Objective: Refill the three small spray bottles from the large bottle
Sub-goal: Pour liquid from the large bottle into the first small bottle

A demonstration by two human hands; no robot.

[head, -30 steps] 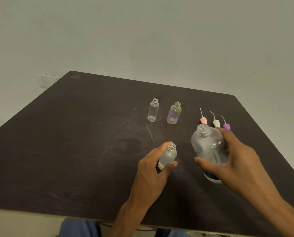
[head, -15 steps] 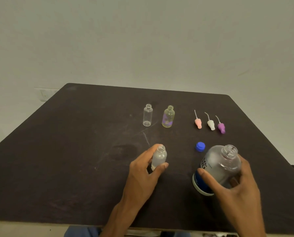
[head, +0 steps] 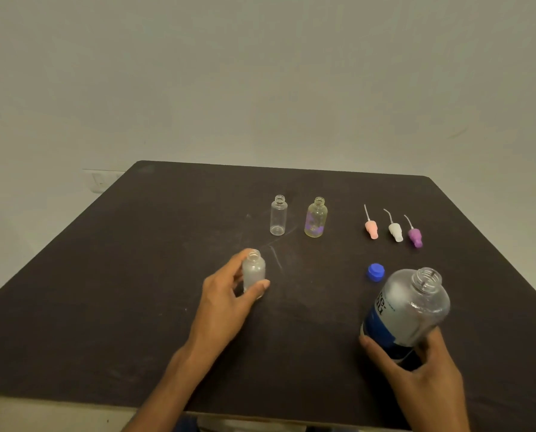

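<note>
My left hand point(head: 226, 302) grips a small frosted bottle point(head: 253, 272), which stands upright and uncapped on the dark table point(head: 135, 291). My right hand point(head: 422, 366) holds the large clear bottle point(head: 406, 310) with a blue label by its lower part, tilted with its open mouth up and to the right, well apart from the frosted bottle. Farther back stand two more uncapped small bottles: a clear one point(head: 278, 215) and a yellowish one with a purple patch point(head: 316, 217).
Three spray tops lie in a row at the back right: pink point(head: 371, 229), white point(head: 395, 231) and purple point(head: 415, 236). A blue cap point(head: 375, 271) lies just left of the large bottle's neck. The table's near edge runs below my wrists.
My right hand has drawn the large bottle away from the frosted bottle, to the right and toward me, uncovering the blue cap. My left hand kept hold of the frosted bottle.
</note>
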